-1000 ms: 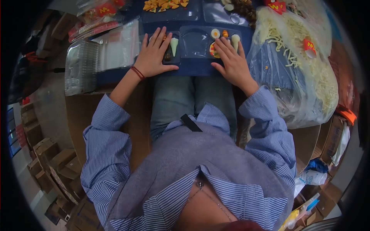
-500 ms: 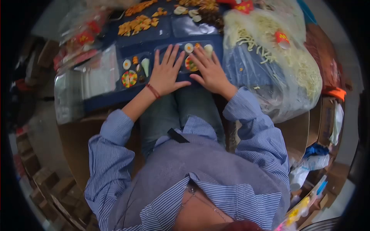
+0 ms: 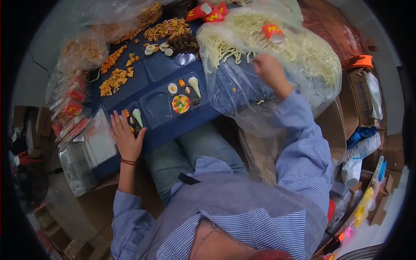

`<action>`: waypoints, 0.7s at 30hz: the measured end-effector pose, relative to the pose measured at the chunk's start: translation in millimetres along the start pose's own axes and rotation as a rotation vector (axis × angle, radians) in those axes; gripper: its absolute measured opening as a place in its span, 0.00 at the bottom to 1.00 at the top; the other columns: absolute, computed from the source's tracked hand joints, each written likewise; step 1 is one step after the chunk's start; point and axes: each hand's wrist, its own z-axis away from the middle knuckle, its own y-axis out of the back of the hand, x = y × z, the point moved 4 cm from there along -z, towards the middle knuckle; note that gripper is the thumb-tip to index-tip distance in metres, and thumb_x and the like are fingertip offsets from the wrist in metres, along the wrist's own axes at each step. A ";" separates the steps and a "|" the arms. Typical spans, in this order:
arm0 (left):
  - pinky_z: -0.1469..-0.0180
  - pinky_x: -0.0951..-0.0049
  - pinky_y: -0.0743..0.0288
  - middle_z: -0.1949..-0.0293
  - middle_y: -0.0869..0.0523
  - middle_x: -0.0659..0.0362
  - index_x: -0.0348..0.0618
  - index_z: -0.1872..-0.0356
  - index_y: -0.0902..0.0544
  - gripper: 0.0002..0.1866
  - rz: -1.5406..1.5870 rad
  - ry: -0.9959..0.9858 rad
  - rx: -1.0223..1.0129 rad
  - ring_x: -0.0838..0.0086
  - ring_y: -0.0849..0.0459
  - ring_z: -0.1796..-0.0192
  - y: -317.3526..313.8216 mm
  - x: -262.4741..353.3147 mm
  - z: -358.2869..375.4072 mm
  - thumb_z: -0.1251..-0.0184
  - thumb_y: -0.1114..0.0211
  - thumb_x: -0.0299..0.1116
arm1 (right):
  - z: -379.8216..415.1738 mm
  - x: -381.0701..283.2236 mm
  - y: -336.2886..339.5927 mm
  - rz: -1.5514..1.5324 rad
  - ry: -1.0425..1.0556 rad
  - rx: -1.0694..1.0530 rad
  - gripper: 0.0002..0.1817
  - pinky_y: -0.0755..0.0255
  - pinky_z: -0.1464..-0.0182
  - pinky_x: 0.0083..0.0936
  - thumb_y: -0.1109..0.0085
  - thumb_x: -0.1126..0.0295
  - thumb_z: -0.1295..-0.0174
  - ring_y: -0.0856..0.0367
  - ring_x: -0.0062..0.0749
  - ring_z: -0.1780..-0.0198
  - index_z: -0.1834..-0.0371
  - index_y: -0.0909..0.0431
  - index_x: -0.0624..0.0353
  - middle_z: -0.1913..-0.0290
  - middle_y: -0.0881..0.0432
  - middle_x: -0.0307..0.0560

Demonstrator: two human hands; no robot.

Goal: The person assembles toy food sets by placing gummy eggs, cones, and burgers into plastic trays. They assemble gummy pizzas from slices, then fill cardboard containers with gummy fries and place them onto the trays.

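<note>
Fingers spread, my left hand (image 3: 127, 138) lies over a small tray of miniature foods at the table's front left, covering part of it. To its right, a clear compartment tray (image 3: 151, 106) holds a round colourful piece (image 3: 180, 104), an egg piece (image 3: 172, 88) and a pale green cone-shaped piece (image 3: 195, 86). My right hand (image 3: 269, 71) is curled at the near side of the pale strips (image 3: 234, 50) in a large clear bag (image 3: 236, 89). Whether its fingers hold anything is hidden.
Orange wedge-shaped pieces (image 3: 116, 81), a dark brown heap (image 3: 184, 44) and red cartons (image 3: 210, 12) lie farther back on the blue table (image 3: 173, 130). Clear plastic packs (image 3: 80, 162) stand at the left edge. Cardboard boxes (image 3: 359, 97) are on the right.
The hands have moved apart: my left hand to the left tray, my right hand to the strips, its fingers now curled. The camera view has turned, and the middle tray is uncovered.
</note>
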 end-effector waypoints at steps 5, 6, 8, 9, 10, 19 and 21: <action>0.25 0.43 0.55 0.23 0.44 0.47 0.43 0.26 0.39 0.44 0.216 -0.261 0.067 0.50 0.48 0.21 43.2 99.5 -47.1 0.39 0.32 0.52 | -63.2 146.4 7.4 0.073 -0.432 0.172 0.22 0.24 0.60 0.48 0.45 0.50 0.40 0.16 0.57 0.64 0.71 0.14 0.59 0.69 0.16 0.62; 0.25 0.44 0.54 0.24 0.42 0.47 0.43 0.26 0.38 0.44 0.259 -0.330 0.053 0.50 0.47 0.22 48.2 124.6 -59.8 0.39 0.32 0.52 | -72.7 151.3 14.3 0.048 -0.537 0.238 0.23 0.23 0.60 0.46 0.44 0.48 0.40 0.15 0.55 0.64 0.70 0.13 0.58 0.69 0.15 0.60; 0.26 0.45 0.50 0.25 0.40 0.48 0.43 0.28 0.36 0.42 0.308 -0.459 0.050 0.51 0.44 0.23 48.7 166.0 -85.5 0.40 0.31 0.50 | -87.8 151.8 8.7 0.017 -0.636 0.297 0.24 0.23 0.60 0.44 0.43 0.46 0.41 0.15 0.53 0.63 0.69 0.13 0.57 0.69 0.14 0.59; 0.26 0.47 0.49 0.26 0.39 0.48 0.43 0.28 0.35 0.41 0.318 -0.515 0.062 0.52 0.43 0.23 43.3 183.9 -98.5 0.41 0.31 0.49 | -94.7 143.1 -0.8 0.140 -0.653 0.222 0.24 0.22 0.60 0.43 0.42 0.45 0.42 0.14 0.51 0.62 0.68 0.12 0.56 0.67 0.14 0.57; 0.26 0.48 0.47 0.26 0.38 0.48 0.43 0.29 0.34 0.41 0.328 -0.574 0.077 0.52 0.42 0.24 38.0 200.8 -112.8 0.42 0.30 0.47 | -100.5 140.8 -9.1 0.263 -0.667 0.150 0.24 0.22 0.59 0.42 0.40 0.44 0.44 0.14 0.49 0.61 0.66 0.12 0.55 0.65 0.13 0.55; 0.31 0.57 0.39 0.33 0.30 0.49 0.44 0.29 0.35 0.45 0.146 -0.793 0.411 0.58 0.32 0.30 9.9 266.9 -219.1 0.51 0.26 0.42 | -58.7 -9.9 5.9 -0.338 0.178 -0.035 0.14 0.23 0.59 0.33 0.36 0.63 0.37 0.15 0.41 0.63 0.53 0.18 0.58 0.63 0.13 0.51; 0.34 0.60 0.34 0.40 0.25 0.52 0.45 0.32 0.34 0.42 0.196 -0.792 0.265 0.58 0.27 0.35 -11.4 267.0 -221.4 0.50 0.25 0.41 | -42.9 -26.7 1.8 -0.604 0.257 -0.143 0.13 0.24 0.60 0.33 0.37 0.65 0.36 0.16 0.44 0.66 0.52 0.19 0.60 0.64 0.14 0.52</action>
